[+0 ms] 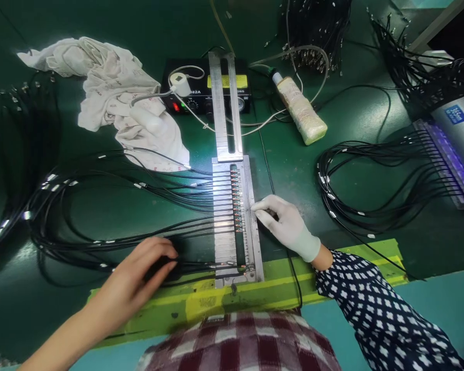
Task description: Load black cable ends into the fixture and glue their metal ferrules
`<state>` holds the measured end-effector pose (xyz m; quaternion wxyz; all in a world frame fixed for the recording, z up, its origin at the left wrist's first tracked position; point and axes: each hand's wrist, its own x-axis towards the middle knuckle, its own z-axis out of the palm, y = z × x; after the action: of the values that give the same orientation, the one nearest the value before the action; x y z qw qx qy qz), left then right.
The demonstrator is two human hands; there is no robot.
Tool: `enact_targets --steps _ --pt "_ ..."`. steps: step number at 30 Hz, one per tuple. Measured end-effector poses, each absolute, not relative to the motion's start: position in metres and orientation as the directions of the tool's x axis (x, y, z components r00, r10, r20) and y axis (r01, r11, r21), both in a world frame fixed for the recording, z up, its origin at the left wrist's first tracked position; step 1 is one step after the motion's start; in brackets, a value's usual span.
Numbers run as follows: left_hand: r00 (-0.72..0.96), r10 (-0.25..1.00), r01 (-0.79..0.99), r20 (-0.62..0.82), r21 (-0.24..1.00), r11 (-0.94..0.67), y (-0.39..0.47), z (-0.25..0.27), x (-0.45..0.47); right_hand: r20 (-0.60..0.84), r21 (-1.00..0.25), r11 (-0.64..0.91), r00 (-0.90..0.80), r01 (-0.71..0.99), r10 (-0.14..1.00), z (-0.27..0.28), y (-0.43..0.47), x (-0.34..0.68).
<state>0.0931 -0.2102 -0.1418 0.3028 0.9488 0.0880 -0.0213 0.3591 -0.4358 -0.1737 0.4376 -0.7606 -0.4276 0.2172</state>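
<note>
A slotted metal fixture (225, 245) lies in front of me, with black cables (195, 219) laid in its grooves and their small metal ends lined up along the dark slot. My left hand (145, 268), bare, curls its fingers and thumb around several black cables near the fixture's lower end. The part of the cables inside that hand is hidden. A white glove covers my right hand (284, 224). Its thumb and forefinger are pinched at the right edge of the fixture. At the fixture's upper end, a slotted metal bracket (235, 139) reaches back over a black control box (193, 100).
A crumpled white cloth (112, 87) lies at the back left. A wrapped bottle (301, 111) rests behind my right hand. Right of it are a looped cable bundle (327, 193) and a device with violet light (456, 170). More cables (313, 31) lie at the back.
</note>
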Motion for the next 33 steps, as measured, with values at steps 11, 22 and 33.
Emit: enact_targets --steps 11,22,33 --pt "0.946 0.32 0.306 -0.049 0.46 -0.834 -0.19 -0.158 0.071 0.077 -0.82 -0.245 0.525 0.516 0.848 -0.175 -0.437 0.357" --pt "0.984 -0.018 -0.113 0.178 0.542 -0.833 -0.278 -0.144 0.17 0.119 -0.805 -0.196 0.475 0.56 0.872 -0.171 -0.432 0.352" --pt "0.999 0.035 0.025 0.004 0.616 -0.787 -0.259 -0.161 0.144 0.085 -0.844 -0.191 0.477 0.5 0.875 -0.171 -0.431 0.354"
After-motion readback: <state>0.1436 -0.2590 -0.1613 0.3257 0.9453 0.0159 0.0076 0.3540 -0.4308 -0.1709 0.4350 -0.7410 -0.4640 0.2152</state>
